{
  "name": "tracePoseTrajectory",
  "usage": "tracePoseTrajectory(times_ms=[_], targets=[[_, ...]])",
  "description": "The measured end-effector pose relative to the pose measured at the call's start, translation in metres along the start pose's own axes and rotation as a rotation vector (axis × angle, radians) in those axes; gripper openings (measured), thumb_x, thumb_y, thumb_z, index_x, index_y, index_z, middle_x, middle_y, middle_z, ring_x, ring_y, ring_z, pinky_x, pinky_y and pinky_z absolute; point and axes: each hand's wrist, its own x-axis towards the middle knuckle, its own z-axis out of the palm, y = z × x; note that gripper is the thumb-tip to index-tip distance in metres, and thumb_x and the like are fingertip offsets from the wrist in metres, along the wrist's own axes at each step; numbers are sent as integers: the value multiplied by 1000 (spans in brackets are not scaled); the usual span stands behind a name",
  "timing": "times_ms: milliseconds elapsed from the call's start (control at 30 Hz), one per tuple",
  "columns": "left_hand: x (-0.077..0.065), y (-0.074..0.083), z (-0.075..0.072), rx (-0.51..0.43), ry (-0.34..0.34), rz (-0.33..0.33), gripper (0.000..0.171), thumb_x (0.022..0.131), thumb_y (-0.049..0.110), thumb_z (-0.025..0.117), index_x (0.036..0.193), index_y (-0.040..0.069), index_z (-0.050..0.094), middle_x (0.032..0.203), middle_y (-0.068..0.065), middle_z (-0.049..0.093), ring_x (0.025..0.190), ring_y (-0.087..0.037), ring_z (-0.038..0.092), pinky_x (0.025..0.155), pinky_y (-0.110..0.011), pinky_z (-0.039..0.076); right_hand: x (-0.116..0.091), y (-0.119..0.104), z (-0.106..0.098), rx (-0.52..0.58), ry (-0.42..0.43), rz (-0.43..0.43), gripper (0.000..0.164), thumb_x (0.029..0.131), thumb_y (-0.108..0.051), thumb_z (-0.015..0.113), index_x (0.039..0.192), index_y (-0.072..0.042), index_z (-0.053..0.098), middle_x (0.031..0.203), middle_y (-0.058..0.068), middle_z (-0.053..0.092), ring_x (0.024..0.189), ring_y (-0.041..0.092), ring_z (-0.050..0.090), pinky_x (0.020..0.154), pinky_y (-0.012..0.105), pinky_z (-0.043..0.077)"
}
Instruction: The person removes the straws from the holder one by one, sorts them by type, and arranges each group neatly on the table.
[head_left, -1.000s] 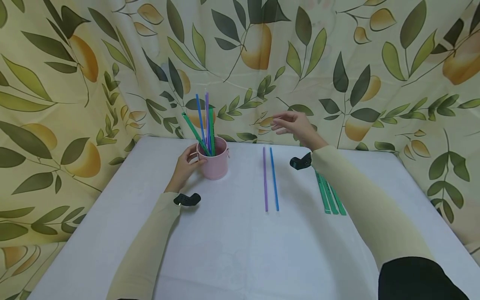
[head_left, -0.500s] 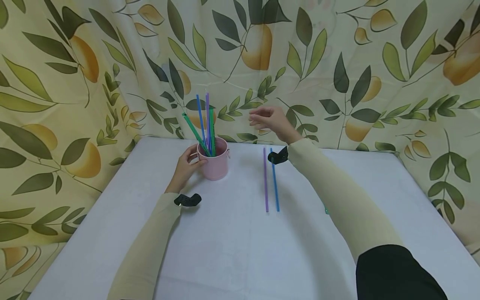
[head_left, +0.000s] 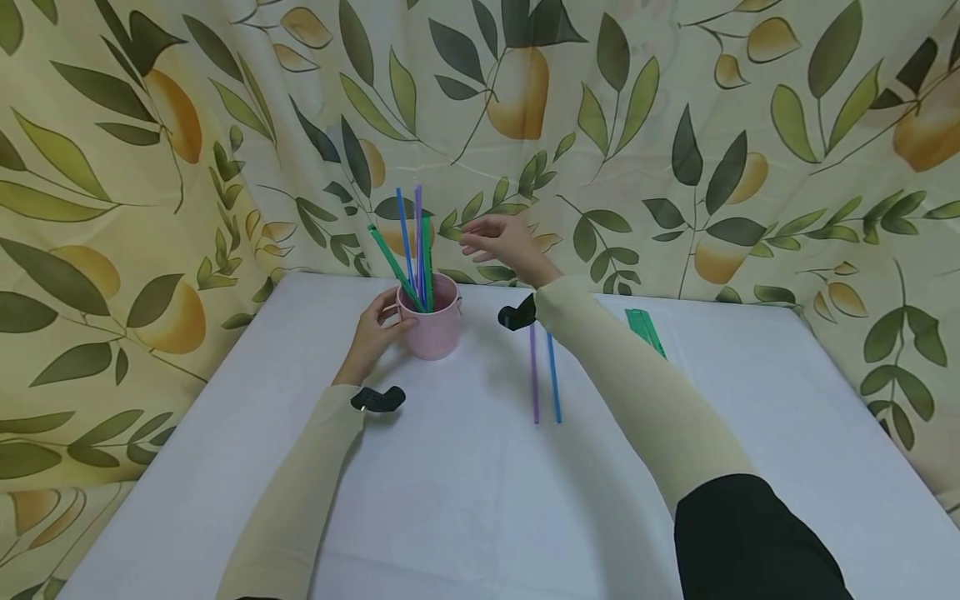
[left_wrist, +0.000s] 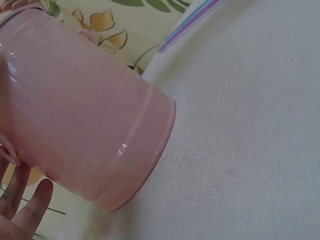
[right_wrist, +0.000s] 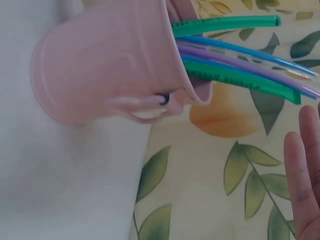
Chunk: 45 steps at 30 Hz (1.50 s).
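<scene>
Moved since the earlier frame: right hand, leftward; I see it relaxed, uncurled, near the sticks in the cup. Left hand: clamped on that cup, upright on the counter. Nearer me than the right hand, partly sleeve-hidden: purple stick, blue stick. To its right: green strips.

A plain, pale-cream left sleeve and matching right sleeve meet a bare left hand and right hand, with a small, bent black left wrist piece, similar right wrist piece, and wider black cloth beyond the right sleeve.
</scene>
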Motion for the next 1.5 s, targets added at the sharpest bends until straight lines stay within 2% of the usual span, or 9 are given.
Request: tracePoseTrajectory(times_ms=[133,267,433,567,800,1200,1500], targets=[[0,2,-1,-16,-9,-17,67,86,17,68,144,11,35,149,-9,36,136,-30,35,114,-45,33,4,2,10,10,-2,7,33,89,-21,65,115,0,63,110,18,67,100,32,66,84,37,58],[-6,15,-1,-25,-23,-13,67,86,12,67,144,6,33,149,-14,35,136,-34,34,114,-48,32,8,3,20,-3,-13,3,32,89,-21,64,114,-1,63,110,17,66,98,29,67,84,35,58],[-12,25,0,-21,-24,-13,65,87,11,66,143,4,34,149,-15,35,136,-34,35,114,-48,33,13,1,31,15,-3,47,32,89,-20,64,115,-1,63,113,17,65,100,29,66,85,34,58],[-14,27,1,-19,-19,-22,65,87,12,66,143,5,34,149,-14,35,136,-34,35,114,-48,33,18,0,40,41,14,75,31,90,-19,63,115,0,62,114,17,65,104,33,65,86,35,57],[-13,26,0,-18,-18,-35,66,86,13,67,143,6,35,149,-13,35,136,-33,35,113,-48,34,28,0,55,50,55,111,31,88,-19,65,113,-1,63,114,17,65,101,30,66,82,34,58],[-14,27,1,-33,-26,-25,65,86,10,67,143,5,35,149,-14,36,136,-34,35,113,-47,34,33,-2,68,-4,89,109,30,87,-16,67,111,2,64,111,20,66,96,31,67,88,44,55],[-14,29,0,-23,-23,-29,66,86,12,67,143,6,35,149,-14,36,136,-33,35,112,-48,35,37,-4,77,-22,81,96,30,85,-15,69,110,2,65,110,20,67,94,31,68,81,38,58]])
